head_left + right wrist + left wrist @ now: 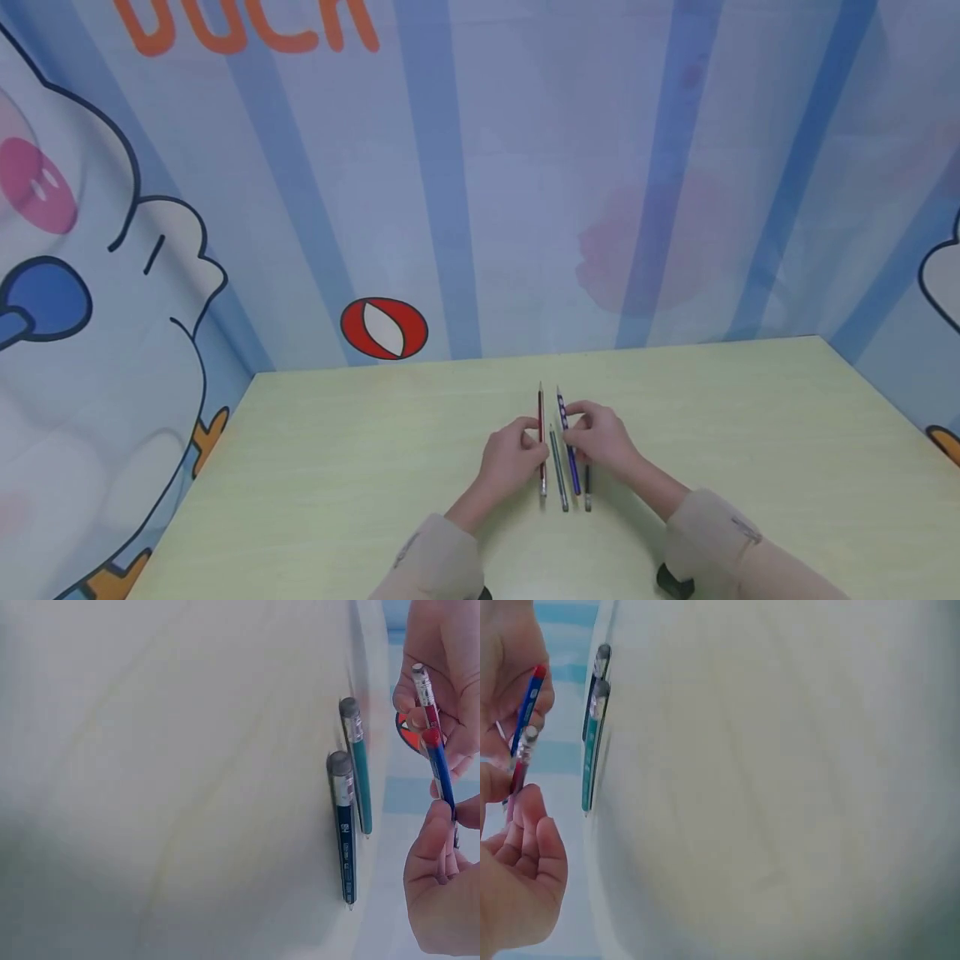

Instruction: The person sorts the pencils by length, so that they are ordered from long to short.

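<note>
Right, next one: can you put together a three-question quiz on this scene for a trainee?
1. True or false: the left grip holds a red pencil.
2. The right grip holds a pencil that is mainly (a) green, (b) blue or (c) yellow.
3. How many pencils lie on the table, held by neither grip?

Key:
1. True.
2. (b), the blue pencil.
3. Two: the green pencil and the dark pencil.
</note>
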Motion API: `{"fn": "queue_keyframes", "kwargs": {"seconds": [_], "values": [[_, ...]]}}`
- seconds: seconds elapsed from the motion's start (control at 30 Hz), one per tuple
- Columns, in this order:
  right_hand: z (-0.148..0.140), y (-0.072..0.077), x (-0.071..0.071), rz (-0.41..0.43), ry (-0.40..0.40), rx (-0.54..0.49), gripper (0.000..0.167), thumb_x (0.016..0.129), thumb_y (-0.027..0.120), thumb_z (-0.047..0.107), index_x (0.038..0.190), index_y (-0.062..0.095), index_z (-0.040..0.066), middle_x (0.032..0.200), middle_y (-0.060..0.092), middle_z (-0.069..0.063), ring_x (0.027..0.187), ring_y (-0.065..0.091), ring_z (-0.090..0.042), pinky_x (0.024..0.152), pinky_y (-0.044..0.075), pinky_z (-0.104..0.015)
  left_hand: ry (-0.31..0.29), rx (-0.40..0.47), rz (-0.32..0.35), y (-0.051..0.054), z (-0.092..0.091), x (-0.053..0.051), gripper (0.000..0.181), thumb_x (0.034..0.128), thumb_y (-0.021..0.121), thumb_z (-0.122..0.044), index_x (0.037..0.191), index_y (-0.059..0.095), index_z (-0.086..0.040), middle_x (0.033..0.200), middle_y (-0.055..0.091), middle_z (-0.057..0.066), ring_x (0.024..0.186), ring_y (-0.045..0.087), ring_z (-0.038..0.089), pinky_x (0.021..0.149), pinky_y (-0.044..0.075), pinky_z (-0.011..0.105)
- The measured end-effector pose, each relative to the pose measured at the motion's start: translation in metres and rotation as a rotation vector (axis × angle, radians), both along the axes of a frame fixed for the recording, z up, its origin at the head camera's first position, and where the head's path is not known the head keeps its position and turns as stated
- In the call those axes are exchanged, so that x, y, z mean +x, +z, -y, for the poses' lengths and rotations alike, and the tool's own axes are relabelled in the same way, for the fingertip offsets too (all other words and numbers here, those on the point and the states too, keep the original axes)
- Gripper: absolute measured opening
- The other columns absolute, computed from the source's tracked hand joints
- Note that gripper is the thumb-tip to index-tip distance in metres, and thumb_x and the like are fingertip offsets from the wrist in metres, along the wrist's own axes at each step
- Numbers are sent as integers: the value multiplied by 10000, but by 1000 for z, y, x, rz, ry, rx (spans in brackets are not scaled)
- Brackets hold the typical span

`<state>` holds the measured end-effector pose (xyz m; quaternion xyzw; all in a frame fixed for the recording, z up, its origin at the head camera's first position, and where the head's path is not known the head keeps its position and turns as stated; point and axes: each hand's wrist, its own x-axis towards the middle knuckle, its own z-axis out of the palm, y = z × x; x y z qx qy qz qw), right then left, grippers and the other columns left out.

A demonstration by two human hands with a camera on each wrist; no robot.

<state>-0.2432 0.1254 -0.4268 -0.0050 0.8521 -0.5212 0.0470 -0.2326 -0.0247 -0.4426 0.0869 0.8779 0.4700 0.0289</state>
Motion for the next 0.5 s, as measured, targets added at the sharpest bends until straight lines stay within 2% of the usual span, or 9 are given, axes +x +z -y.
{"fn": "queue_keyframes", "kwargs": {"seconds": [0.13,0.33,0.5], "values": [[1,3,4,-5,28,-62,371,758,551,3,1127,513,-21,656,535,-53,481,478,-123,459,419,-233,-3,79,27,2,-1,7,345,784,556,-138,1125,521,-97,678,593,-22,508,523,68,462,386,214],[0,5,13,0,68,-151,352,770,537,-6,1118,488,-12,667,508,-36,499,475,-123,456,408,-210,-12,154,34,2,-1,17,320,811,539,-146,1127,501,-122,707,595,-1,522,564,72,469,390,210],[1,6,22,-13,113,-209,354,764,531,-23,1113,471,-24,673,501,-31,494,467,-114,447,403,-205,-37,203,45,5,0,25,318,816,542,-135,1129,492,-110,739,590,17,542,594,129,435,385,211]]}}
